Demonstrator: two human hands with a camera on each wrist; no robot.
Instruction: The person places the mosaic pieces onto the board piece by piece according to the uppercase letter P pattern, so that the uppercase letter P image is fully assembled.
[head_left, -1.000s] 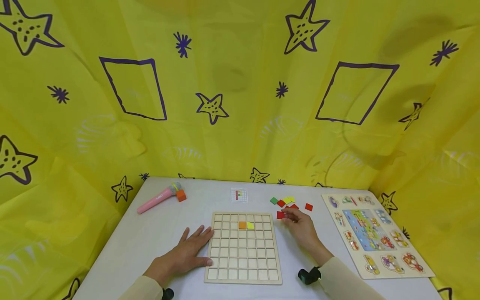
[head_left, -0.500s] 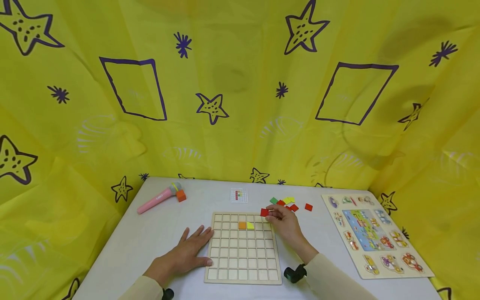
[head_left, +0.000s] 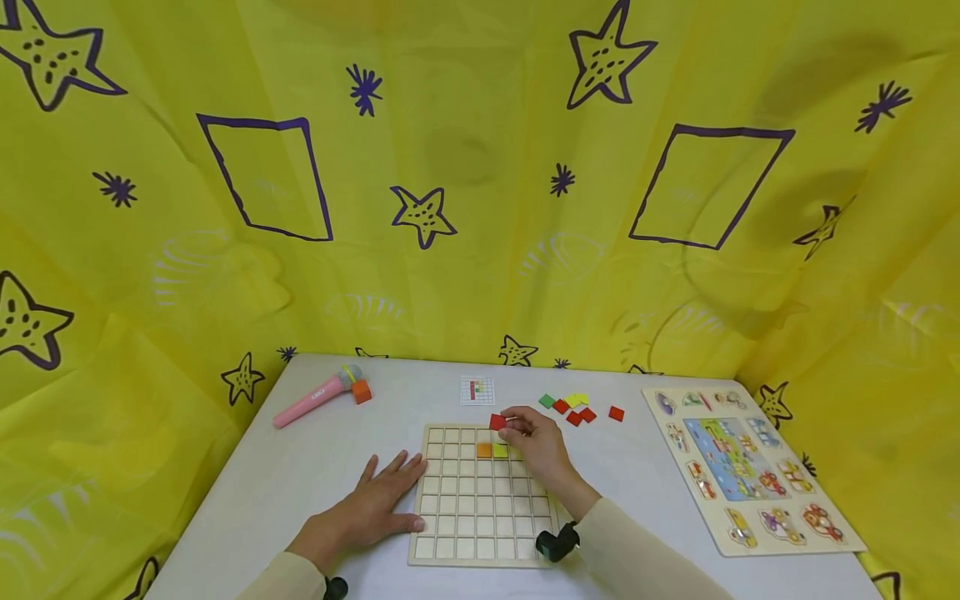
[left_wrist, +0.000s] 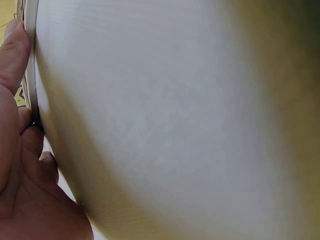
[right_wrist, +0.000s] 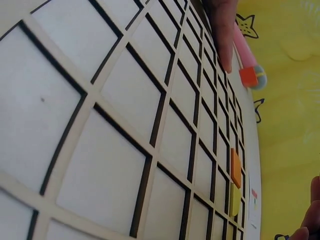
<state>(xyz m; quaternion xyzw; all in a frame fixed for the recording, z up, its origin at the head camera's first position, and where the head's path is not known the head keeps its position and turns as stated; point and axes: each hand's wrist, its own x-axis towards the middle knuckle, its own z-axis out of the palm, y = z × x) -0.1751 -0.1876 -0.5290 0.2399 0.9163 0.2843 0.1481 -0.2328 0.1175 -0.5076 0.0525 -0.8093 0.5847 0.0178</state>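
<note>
Right hand (head_left: pixel 542 450) pinches red tile (head_left: pixel 497 422) over grid board (head_left: pixel 484 546) far edge. Left hand (head_left: pixel 375 504) flat, fingers spread, touching board's left edge.

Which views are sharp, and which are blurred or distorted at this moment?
Head view: evenly lit and sharp, wide-angle bend at the edges; the right hand pinching a red tile reads clearly. Left wrist view: the table is a soft blur beside the left hand. Right wrist view: the grid board is stretched by the close, steep angle.
</note>
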